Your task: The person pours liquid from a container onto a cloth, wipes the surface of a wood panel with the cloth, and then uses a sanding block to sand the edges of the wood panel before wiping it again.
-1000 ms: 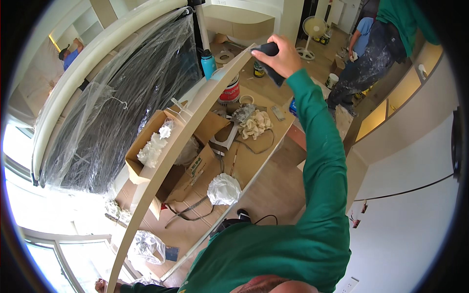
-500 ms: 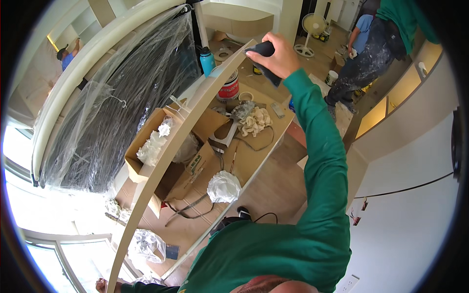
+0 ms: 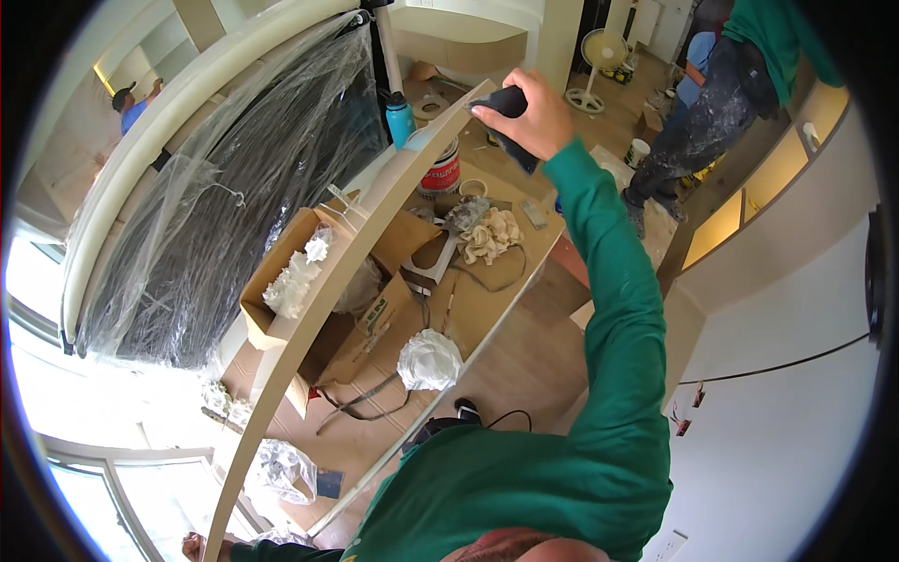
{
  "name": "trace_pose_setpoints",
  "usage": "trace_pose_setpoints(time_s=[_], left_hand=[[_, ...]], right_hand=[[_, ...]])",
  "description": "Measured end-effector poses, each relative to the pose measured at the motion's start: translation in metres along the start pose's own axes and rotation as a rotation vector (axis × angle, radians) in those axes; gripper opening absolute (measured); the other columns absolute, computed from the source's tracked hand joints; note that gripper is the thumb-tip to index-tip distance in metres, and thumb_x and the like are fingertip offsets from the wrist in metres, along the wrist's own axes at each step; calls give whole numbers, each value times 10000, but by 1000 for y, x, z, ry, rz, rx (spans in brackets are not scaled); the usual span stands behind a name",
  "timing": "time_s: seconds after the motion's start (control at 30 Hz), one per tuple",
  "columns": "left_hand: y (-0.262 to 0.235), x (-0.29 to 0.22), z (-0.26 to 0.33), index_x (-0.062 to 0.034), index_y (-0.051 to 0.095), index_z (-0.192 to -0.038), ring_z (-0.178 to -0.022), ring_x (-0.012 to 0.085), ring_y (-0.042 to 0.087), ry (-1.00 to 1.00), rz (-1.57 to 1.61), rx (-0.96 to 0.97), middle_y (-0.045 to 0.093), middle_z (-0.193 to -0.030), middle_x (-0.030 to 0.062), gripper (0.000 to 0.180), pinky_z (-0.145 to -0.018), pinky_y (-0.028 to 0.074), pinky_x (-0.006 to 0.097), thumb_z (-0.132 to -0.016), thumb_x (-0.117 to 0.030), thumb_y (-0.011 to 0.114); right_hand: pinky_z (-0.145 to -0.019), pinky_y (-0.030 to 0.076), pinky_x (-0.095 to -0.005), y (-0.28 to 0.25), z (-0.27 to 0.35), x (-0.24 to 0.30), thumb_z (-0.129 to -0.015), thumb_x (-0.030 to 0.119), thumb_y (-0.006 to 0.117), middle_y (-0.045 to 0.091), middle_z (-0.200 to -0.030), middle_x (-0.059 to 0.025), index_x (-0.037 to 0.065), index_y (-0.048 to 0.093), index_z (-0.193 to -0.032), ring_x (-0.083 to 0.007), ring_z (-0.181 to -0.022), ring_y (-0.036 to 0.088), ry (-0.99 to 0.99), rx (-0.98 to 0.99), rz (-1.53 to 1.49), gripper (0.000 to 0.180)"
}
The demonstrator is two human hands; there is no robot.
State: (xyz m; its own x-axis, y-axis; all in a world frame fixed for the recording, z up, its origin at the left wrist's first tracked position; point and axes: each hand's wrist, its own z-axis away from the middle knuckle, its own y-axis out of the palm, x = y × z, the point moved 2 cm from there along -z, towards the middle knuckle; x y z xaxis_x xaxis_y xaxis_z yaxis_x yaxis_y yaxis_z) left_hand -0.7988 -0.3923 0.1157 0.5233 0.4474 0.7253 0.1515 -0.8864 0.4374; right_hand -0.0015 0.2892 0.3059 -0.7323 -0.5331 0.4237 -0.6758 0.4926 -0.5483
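Observation:
A long, narrow beige board (image 3: pixel 389 199) runs diagonally from the lower left up to the top middle, above a covered worktable. At its far end, my right hand (image 3: pixel 541 117) pinches a folded dark sheet that looks like sandpaper (image 3: pixel 511 101), thumb on one side and fingers on the other. The sheet touches the board's edge, and its lower flap hangs free. Low at the left, my left hand (image 3: pixel 194 545) is closed around the board's near end; most of its fingers are hidden behind the board.
Below the board are an open cardboard box (image 3: pixel 351 342), crumpled white plastic (image 3: pixel 429 360), a paint bucket (image 3: pixel 440 175), a blue bottle (image 3: pixel 400 120) and cloth gloves (image 3: pixel 492 236). Plastic sheeting (image 3: pixel 272 187) hangs left. A person in stained trousers (image 3: pixel 698 122) stands far right, near a fan (image 3: pixel 604 49).
My right hand, with the dark sheet, has shifted very slightly downward at the board's far end. My left hand stays in place. The distant person at the upper left has moved slightly.

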Motion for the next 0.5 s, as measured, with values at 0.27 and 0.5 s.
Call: trace_pose_setpoints(time_s=[0.27,0.5], left_hand=[[2,-1,1,63,694,-861,-752,383,707,13,3,8,660,-791,226,311,-654,570,644,-966,-199,564],[2,-2,3,64,695,-860,-755,389,712,31,4,5,663,-793,231,302,-655,575,655,-968,-186,565]], right_hand=[[-746,522,-436,2,1,3,-742,553,866,605,-940,-120,56,636,-966,-310,-853,638,8,12,-12,592],[-749,524,-438,3,-2,-3,-745,578,855,607,-946,-116,75,637,-961,-304,-849,642,20,17,-8,590]])
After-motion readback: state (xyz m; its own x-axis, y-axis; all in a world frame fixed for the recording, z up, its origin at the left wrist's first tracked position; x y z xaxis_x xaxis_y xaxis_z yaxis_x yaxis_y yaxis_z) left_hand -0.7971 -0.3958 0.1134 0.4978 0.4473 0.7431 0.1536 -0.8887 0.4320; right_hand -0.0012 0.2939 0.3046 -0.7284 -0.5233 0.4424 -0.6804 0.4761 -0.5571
